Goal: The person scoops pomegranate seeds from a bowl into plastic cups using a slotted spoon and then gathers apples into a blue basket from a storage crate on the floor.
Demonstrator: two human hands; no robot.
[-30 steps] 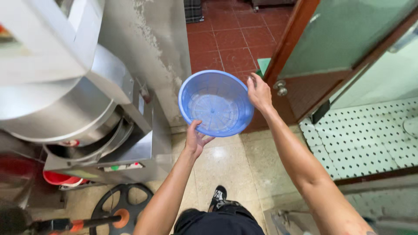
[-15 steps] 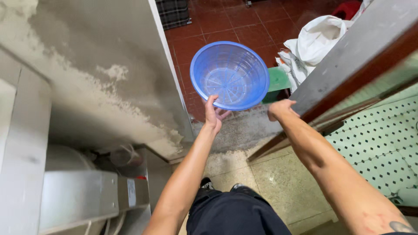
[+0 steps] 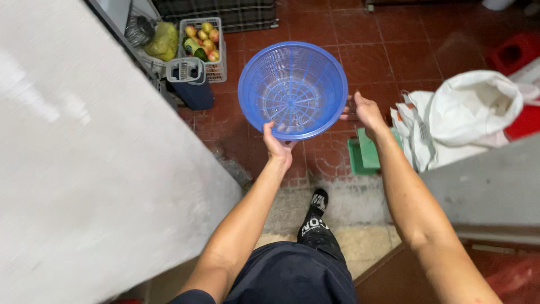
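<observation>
Head view, left hand (image 3: 278, 145) gripping blue colander (image 3: 292, 89) rim (arm outstretched), right hand (image 3: 365, 112) spread just beside it

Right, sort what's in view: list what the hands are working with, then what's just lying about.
In hand:
- blue plastic colander, empty
- left hand gripping its near rim
- right hand at its right edge

Lying about:
- crate of fruit
- dark blue bin
- white sack
- green stool
- red tiled floor

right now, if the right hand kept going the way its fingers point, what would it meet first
The right hand points toward the rim of the blue colander, right at its fingertips, so it would press that rim first. Whether it already touches is hard to tell.
</observation>
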